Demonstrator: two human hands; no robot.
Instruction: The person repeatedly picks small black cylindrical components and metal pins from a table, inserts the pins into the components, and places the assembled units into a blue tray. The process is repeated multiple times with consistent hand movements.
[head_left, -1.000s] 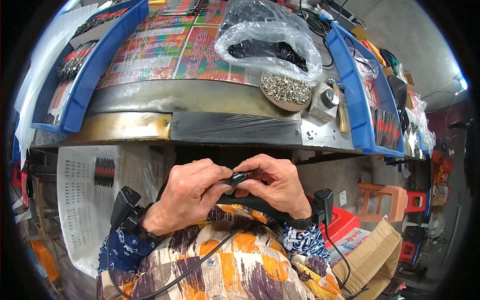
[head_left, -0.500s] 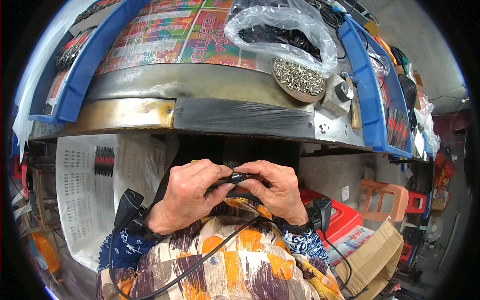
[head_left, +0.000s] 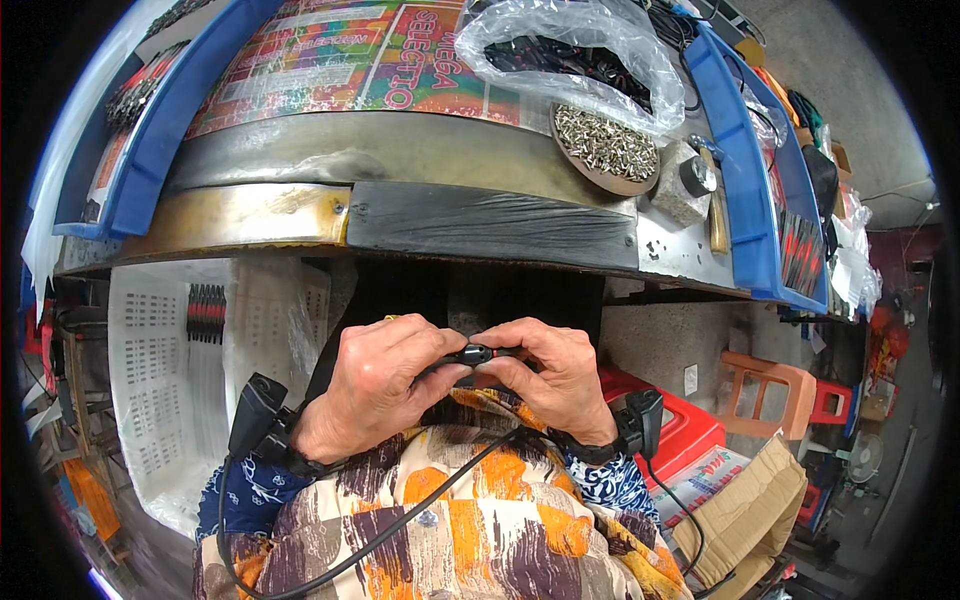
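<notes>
Just in front of my body, a small glossy black piece with a touch of red is held between both hands. My left hand pinches one end of it with thumb and fingertips. On the other end the thumb and fingers of my right hand are closed. Much of the piece is hidden by the fingers, so its exact kind does not show. Both hands are off the bench, close to its front edge.
A white plastic basket with black-and-red pieces stands at left. On the bench are a round dish of small metal pins, a plastic bag of black parts, a metal block, and blue bins at the sides. A red stool stands right.
The hands keep their pinch on the black piece and have hardly moved. The bench view has shifted slightly as the head moved.
</notes>
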